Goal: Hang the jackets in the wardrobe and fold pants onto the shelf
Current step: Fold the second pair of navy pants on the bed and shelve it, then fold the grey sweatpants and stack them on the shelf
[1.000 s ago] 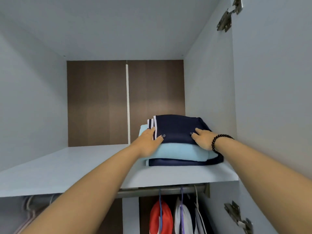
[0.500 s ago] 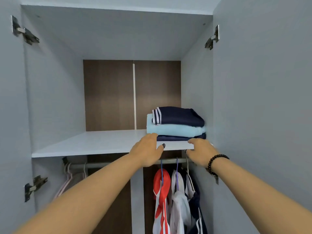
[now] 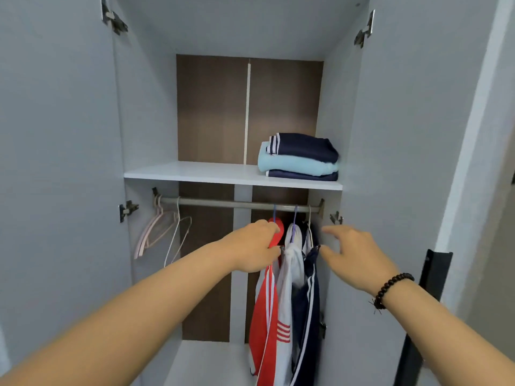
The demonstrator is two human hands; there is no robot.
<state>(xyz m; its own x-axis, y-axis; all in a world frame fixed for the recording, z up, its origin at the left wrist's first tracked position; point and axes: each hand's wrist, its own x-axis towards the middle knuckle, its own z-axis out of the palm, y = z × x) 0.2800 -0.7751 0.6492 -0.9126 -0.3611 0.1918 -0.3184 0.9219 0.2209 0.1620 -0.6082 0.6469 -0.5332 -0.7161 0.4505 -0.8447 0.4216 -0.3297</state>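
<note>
Reaching forward, the left hand (image 3: 255,247) curls its fingers around the shoulder of the red jacket (image 3: 266,307), while the right hand (image 3: 354,259) hovers with fingers spread, just beside the navy jacket (image 3: 308,299). A white jacket (image 3: 289,274) hangs between them on the rail (image 3: 223,203). Above, folded pants (image 3: 299,157) sit stacked at the shelf's (image 3: 195,174) right end.

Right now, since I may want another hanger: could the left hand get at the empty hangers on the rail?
Probably yes. The left hand is at the red jacket, and the empty hangers hang further left on the same rail with nothing between.
</note>
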